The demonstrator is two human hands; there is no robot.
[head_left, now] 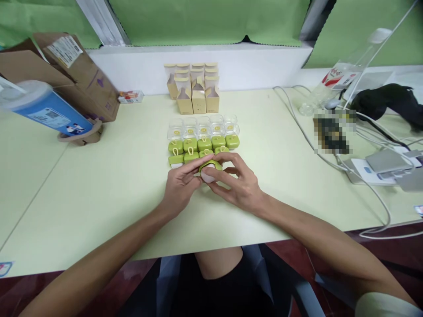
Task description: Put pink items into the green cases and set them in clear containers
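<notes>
Both hands meet over a small white rounded case with a green cover [209,172], just above the table near its middle. My left hand [181,181] grips its left side, fingers stretched along the top edge. From the right, my right hand [239,182] pinches it between thumb and fingers. Right behind the hands stand two rows of green cases with yellow loops [204,144]; the hands partly hide the nearer row. One green case at the front left [176,160] shows a white lower part.
Behind the green cases lie clear plastic shells [203,127], then open small cartons [198,100]. A cardboard box [82,83] and blue cup [59,110] stand left. Cables [297,125], a plastic bottle [337,75] and white devices [373,171] occupy the right.
</notes>
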